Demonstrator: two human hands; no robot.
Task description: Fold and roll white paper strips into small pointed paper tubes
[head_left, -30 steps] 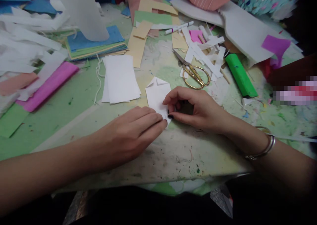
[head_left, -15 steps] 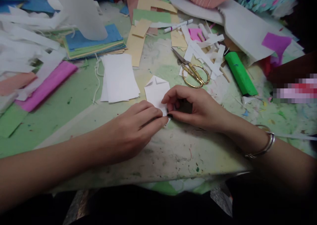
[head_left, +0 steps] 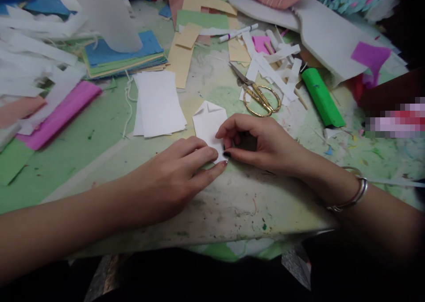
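Observation:
A small piece of white paper (head_left: 206, 124) lies on the table, its far corners folded in to a blunt point. My left hand (head_left: 177, 173) is closed on its near end, fingertips on top and thumb by the near edge. From the right, my right hand (head_left: 260, 140) curls its fingers over the same paper, with the thumb at its right edge near the left fingertips. Both hands partly hide the near end. Beyond my right hand lie gold-handled scissors (head_left: 257, 91). To the left is a stack of white paper (head_left: 160, 105).
Coloured paper sheets (head_left: 124, 54) are piled at the back left beside white scraps (head_left: 29, 67) and a magenta paper roll (head_left: 63, 116). Paper strips (head_left: 270, 74) and a green paper roll (head_left: 322, 98) lie at right. A pen (head_left: 238, 32) rests farther back. The table's near edge (head_left: 232, 242) runs before me.
My left thumb has moved slightly away from the left fingers, toward me, baring more of the paper's near end. My right hand stays almost still.

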